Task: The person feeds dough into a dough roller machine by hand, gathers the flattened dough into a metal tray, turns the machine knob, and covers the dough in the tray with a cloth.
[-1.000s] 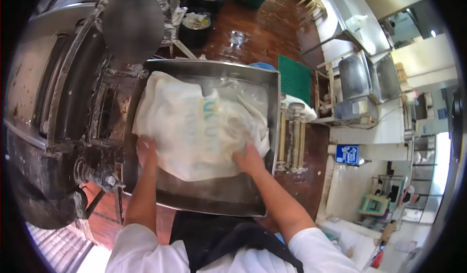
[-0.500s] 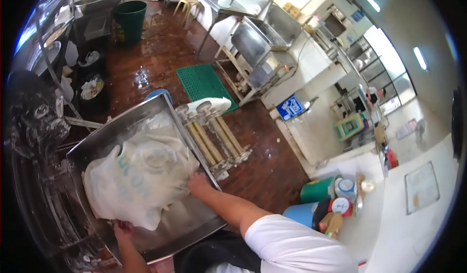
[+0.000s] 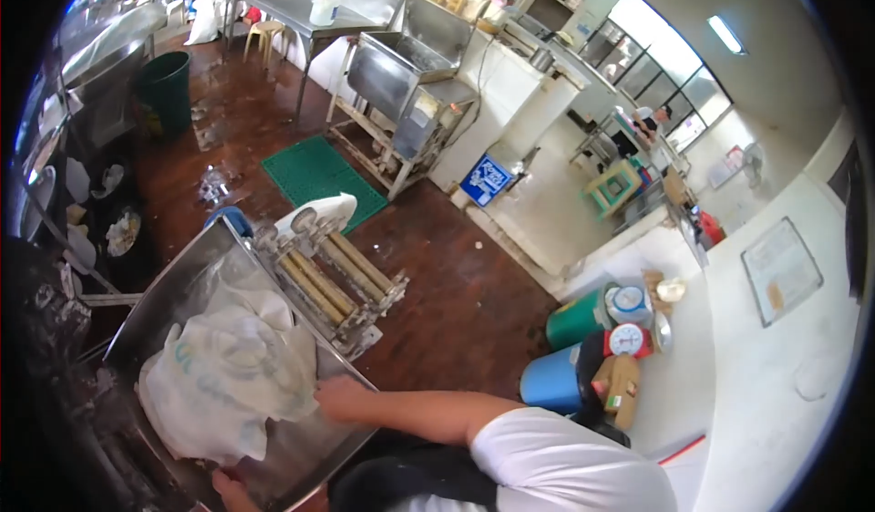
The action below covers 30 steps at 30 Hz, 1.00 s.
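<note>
A whitish sheet, like an opened sack with faded blue-green lettering [image 3: 223,366], lies draped over a lump in a deep stainless steel tray [image 3: 314,453]. What is beneath it is hidden. My right hand [image 3: 342,399] is closed at the sheet's right edge, just inside the tray's rim. At the near edge of the sheet, low in the view, my left hand [image 3: 230,487] has its fingers pinched on the cloth; part of it is cut off by the frame. Beside the tray's right side stands a roller machine [image 3: 319,279] with brass-coloured rollers.
A green mat [image 3: 319,182] lies on the wet red floor beyond the rollers. A steel sink [image 3: 392,70] and a steel table [image 3: 273,6] stand farther back. To the right are a blue bin [image 3: 551,377], a dial scale [image 3: 627,340] and a green bin [image 3: 576,320]. Dark machinery borders the left.
My view has turned to the right and up, so the tray and surroundings sit farther left. Both hands stay at the sheet's edges, and the sheet's folds have shifted slightly.
</note>
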Motion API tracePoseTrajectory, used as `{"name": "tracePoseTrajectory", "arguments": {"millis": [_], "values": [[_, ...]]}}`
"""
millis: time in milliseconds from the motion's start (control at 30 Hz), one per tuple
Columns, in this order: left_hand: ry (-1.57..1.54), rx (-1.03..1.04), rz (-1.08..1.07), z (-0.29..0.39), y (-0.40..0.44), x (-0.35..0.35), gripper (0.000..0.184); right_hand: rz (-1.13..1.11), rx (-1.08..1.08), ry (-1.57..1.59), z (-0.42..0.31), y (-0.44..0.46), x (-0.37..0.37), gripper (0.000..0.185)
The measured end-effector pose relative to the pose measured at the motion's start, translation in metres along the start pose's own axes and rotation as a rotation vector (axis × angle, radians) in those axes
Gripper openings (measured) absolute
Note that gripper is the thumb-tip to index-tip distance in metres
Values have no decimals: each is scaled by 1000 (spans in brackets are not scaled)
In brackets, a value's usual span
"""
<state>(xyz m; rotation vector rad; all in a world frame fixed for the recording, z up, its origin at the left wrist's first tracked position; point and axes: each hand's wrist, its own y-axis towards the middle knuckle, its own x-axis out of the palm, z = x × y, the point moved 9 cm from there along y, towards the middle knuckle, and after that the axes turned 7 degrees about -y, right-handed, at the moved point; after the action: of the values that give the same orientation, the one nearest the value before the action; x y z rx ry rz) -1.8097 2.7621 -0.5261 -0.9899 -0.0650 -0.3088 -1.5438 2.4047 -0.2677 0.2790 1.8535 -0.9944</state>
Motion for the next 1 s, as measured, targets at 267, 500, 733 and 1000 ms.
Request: {"name": "tracePoseTrajectory", "arguments": {"millis": [267,500,733,1000], "values": [[612,1018,297,76,-133,119,42,565,10,487,117,-132,-100,26],[311,1245,-129,56,-356,347,29,586,275,815,306,-255,-42,33],[283,846,-654,-116,-441,514,19,668,401,1025,455,-344,-41,27],[531,872,-609,-165,-453,613,13,655,213,1097,527,-290,-125,27]]}}
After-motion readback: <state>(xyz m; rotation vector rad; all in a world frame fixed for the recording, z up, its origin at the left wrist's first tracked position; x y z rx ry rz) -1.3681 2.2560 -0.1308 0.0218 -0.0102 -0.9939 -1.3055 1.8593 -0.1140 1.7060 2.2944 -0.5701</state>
